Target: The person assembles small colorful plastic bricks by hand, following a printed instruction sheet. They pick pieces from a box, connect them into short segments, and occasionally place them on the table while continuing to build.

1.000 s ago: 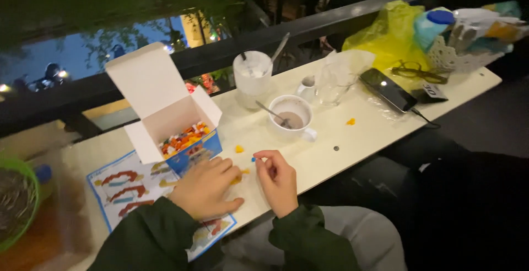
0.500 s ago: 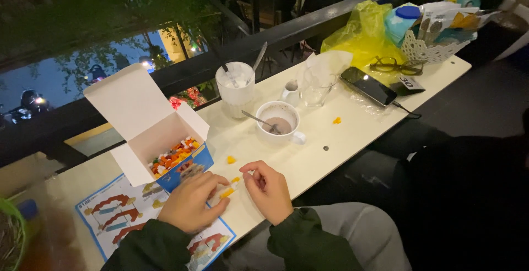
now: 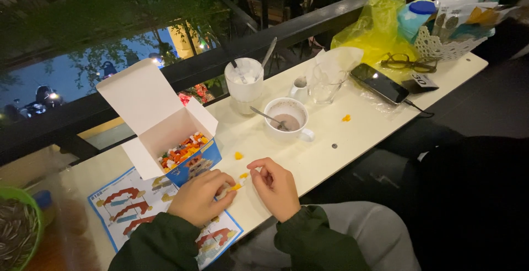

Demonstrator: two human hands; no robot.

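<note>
My left hand (image 3: 201, 196) rests on the pale table (image 3: 330, 155) and pinches a small yellow-and-white brick piece (image 3: 237, 186) at its fingertips. My right hand (image 3: 276, 185) is curled just right of it, its fingertips close to a small yellow brick (image 3: 244, 175); whether it holds anything is hard to tell. An open white box (image 3: 171, 133) full of small coloured bricks (image 3: 182, 152) stands just behind my left hand. A printed instruction sheet (image 3: 132, 207) lies under my left wrist. One loose yellow brick (image 3: 238, 155) lies beyond my hands.
A white mug (image 3: 289, 119) with a spoon, a tall cup (image 3: 244, 86) and a glass (image 3: 325, 83) stand behind. A phone (image 3: 379, 82), glasses (image 3: 408, 62) and a yellow bag (image 3: 374, 25) sit far right. A green bowl (image 3: 22, 224) is at left. Another orange piece (image 3: 346, 118) lies near the mug.
The view has shifted slightly. My hands have stayed together at the table's front edge, fingers working the small brick piece between them.
</note>
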